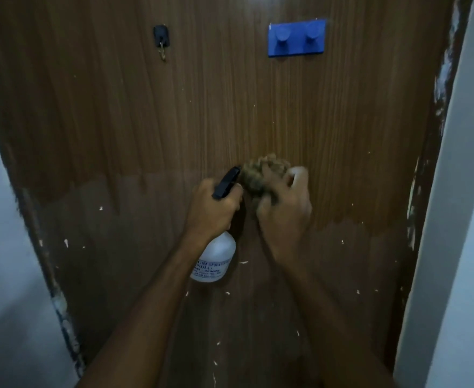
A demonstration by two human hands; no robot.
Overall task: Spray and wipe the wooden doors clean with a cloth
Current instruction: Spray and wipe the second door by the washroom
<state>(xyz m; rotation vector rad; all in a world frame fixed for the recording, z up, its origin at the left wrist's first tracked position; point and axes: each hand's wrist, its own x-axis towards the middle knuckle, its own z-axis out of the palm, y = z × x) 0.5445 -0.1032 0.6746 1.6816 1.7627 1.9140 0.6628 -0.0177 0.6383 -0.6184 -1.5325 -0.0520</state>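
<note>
While right hand (pixel 284 208) clamps the bunched cloth (pixel 261 177) against the door (pixel 146 121) at frame centre, left hand (pixel 212 208) grips the spray bottle (pixel 216 259); wiping step, lower panel likely next.

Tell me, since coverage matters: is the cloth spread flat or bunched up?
Bunched: the cloth is a crumpled wad in the right hand.
</note>
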